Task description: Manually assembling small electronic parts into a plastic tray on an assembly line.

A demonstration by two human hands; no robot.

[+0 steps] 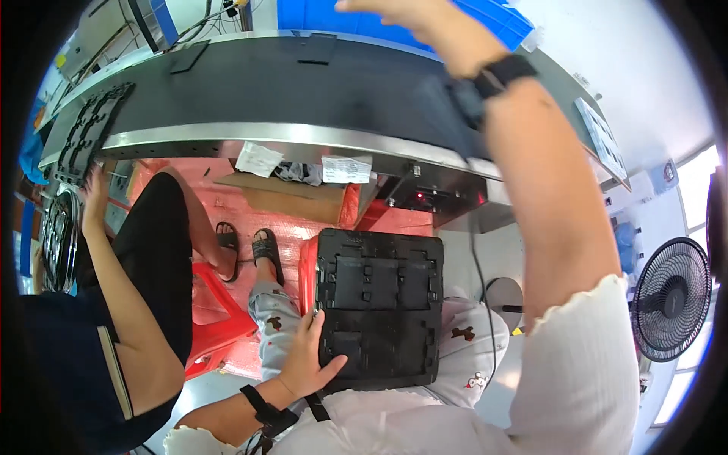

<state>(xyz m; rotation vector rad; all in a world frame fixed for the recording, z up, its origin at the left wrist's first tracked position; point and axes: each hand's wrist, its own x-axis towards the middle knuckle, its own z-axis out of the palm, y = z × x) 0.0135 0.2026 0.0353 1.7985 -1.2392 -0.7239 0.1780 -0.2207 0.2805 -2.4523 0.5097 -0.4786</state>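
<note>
Resting on the person's lap, closest of all, is a black moulded tray [379, 307] with square pockets, lying flat across patterned trousers. At its near left edge the left hand [305, 362] has a grip on it: the fingers run along the side and the thumb lies over the top of the near left corner, closed on the rim. A black strap [267, 413] circles that wrist, just above a frilled white sleeve.

Far above, the right hand [413, 17] is raised to the far side of the scene, over the dark conveyor belt [303, 91]; its fingers run out of the top of the picture, so I cannot tell how far its grip is open or whether it has hold of anything. A black band [504, 73] sits on that wrist, and the forearm slopes down the right side into another white sleeve.

Beyond the tray, a steel edge [265, 136] fronts the belt, with paper labels [346, 168] stuck below it. On the far left of the belt lies a second black tray [91, 129], and a co-worker's hand [95, 193] reaches up just under it. Left of the lap stands a red stool [220, 311], with sandalled feet [250, 250] on the floor beside it. On the right stands a black fan [671, 298]
</note>
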